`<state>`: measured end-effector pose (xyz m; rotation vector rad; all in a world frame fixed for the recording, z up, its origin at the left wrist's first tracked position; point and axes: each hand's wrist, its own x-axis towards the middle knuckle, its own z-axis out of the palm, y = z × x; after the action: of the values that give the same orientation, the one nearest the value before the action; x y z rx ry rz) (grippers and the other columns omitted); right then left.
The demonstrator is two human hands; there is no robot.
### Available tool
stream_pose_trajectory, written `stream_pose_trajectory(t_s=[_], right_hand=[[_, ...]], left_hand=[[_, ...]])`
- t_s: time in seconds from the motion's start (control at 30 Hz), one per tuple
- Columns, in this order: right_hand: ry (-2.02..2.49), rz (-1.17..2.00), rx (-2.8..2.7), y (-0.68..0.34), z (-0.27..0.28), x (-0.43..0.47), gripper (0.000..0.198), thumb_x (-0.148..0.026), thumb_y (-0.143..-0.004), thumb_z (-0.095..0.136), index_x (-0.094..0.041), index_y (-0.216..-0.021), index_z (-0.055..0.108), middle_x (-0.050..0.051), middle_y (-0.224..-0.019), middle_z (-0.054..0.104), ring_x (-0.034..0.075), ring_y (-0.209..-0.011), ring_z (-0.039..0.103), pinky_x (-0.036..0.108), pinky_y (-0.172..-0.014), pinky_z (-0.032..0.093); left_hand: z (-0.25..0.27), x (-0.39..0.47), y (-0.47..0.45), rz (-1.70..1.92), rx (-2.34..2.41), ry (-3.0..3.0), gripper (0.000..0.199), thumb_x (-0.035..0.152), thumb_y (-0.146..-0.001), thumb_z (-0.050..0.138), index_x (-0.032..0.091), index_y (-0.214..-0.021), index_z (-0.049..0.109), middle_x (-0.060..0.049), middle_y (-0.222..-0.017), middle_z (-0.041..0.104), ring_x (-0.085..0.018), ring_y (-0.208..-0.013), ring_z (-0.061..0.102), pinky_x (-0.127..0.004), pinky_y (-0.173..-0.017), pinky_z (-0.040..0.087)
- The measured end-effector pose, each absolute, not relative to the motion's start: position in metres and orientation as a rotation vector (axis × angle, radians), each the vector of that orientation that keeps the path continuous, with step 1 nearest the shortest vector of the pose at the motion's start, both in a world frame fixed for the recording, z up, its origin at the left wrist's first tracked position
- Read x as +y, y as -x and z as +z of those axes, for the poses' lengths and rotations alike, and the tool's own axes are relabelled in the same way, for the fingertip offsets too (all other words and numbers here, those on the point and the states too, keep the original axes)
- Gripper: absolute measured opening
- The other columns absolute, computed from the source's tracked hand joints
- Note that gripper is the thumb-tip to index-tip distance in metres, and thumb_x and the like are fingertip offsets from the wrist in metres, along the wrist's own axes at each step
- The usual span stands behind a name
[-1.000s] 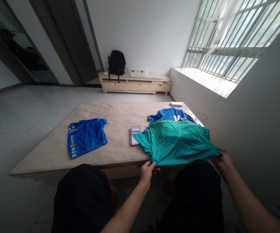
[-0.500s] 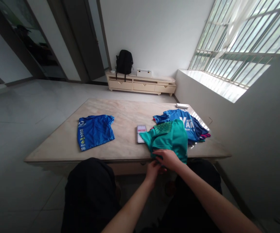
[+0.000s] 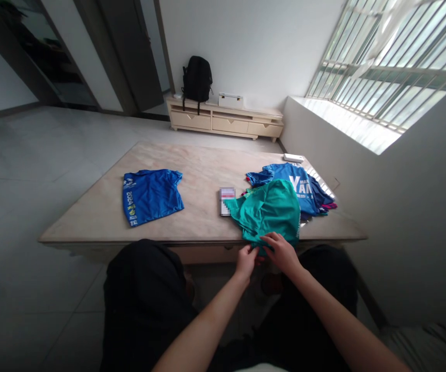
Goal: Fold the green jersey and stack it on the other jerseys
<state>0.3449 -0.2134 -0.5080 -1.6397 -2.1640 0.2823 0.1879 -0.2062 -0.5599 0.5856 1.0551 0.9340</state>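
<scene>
A teal shirt (image 3: pixel 271 209) lies doubled over at the near edge of the marble table (image 3: pixel 200 170). My left hand (image 3: pixel 246 258) and my right hand (image 3: pixel 281 252) meet at its near hem and both pinch the fabric there. Behind the teal shirt, a blue shirt with white letters (image 3: pixel 295 183) tops a small pile of clothes on the table's right side. Another blue shirt (image 3: pixel 149 195) lies folded flat on the left part of the table.
A blurred small flat object (image 3: pixel 226 200) lies just left of the teal shirt. A white remote-like item (image 3: pixel 293 157) sits at the table's far right corner. A low cabinet (image 3: pixel 226 121) with a black backpack (image 3: pixel 197 80) stands by the far wall. My knees are under the table edge.
A second ago the teal shirt was spread wide between my hands. My right hand has swung left to meet the left one, folding the shirt in half; both hands now hold the joined hem.
</scene>
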Motion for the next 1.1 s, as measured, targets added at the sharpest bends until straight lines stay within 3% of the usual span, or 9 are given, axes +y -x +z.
stream_pose_trajectory(t_s=[0.23,0.53,0.73,0.87,0.97,1.1], right_hand=[[1.559,0.204,-2.273,-0.334,-0.506,-0.206,0.030,-0.022,-0.102,0.052,-0.028,-0.112,0.079,0.008,-0.099,0.069,0.024,-0.095,0.062,0.032,-0.081,0.052],[1.501,0.258,-2.316,-0.352,-0.503,-0.234,0.033,-0.027,-0.103,0.049,-0.030,-0.113,0.080,0.007,-0.104,0.071,0.022,-0.097,0.062,0.032,-0.085,0.050],[1.508,0.385,-2.250,-0.353,-0.506,-0.238,0.030,-0.023,-0.097,0.055,-0.032,-0.109,0.081,0.006,-0.104,0.071,0.022,-0.098,0.061,0.032,-0.087,0.051],[1.567,0.482,-2.073,-0.351,-0.511,-0.240,0.028,-0.026,-0.094,0.058,-0.032,-0.108,0.081,0.005,-0.103,0.071,0.022,-0.101,0.063,0.034,-0.090,0.052],[1.678,0.547,-1.806,-0.357,-0.522,-0.242,0.021,-0.030,-0.090,0.066,-0.030,-0.108,0.079,0.005,-0.109,0.070,0.023,-0.107,0.063,0.038,-0.095,0.053],[1.906,0.604,-1.200,-0.377,-0.545,-0.239,0.027,-0.038,-0.097,0.068,-0.018,-0.114,0.070,0.009,-0.124,0.066,0.023,-0.112,0.063,0.047,-0.101,0.052]], left_hand=[[-0.567,-0.205,-0.175,0.878,1.103,-0.535,0.021,0.033,-0.102,0.066,0.012,-0.100,0.068,0.000,-0.083,0.069,-0.010,-0.064,0.063,-0.025,-0.061,0.056],[-0.576,-0.201,-0.171,0.834,1.105,-0.417,0.026,0.037,-0.102,0.065,0.013,-0.113,0.067,-0.005,-0.101,0.071,-0.015,-0.080,0.069,-0.031,-0.071,0.061],[-0.567,-0.204,-0.166,0.889,1.096,-0.415,0.037,0.049,-0.101,0.063,0.013,-0.101,0.069,-0.003,-0.082,0.071,-0.013,-0.063,0.067,-0.026,-0.058,0.057],[-0.557,-0.212,-0.168,0.961,1.082,-0.484,0.051,0.064,-0.087,0.073,0.013,-0.092,0.071,-0.004,-0.078,0.072,-0.015,-0.056,0.068,-0.025,-0.049,0.055],[-0.551,-0.213,-0.168,1.001,1.078,-0.576,0.042,0.051,-0.077,0.088,0.012,-0.083,0.070,-0.002,-0.072,0.070,-0.013,-0.055,0.066,-0.022,-0.048,0.054],[-0.545,-0.207,-0.164,1.001,1.078,-0.642,0.022,0.028,-0.091,0.079,0.012,-0.085,0.067,0.003,-0.071,0.066,-0.009,-0.058,0.063,-0.021,-0.054,0.055]])
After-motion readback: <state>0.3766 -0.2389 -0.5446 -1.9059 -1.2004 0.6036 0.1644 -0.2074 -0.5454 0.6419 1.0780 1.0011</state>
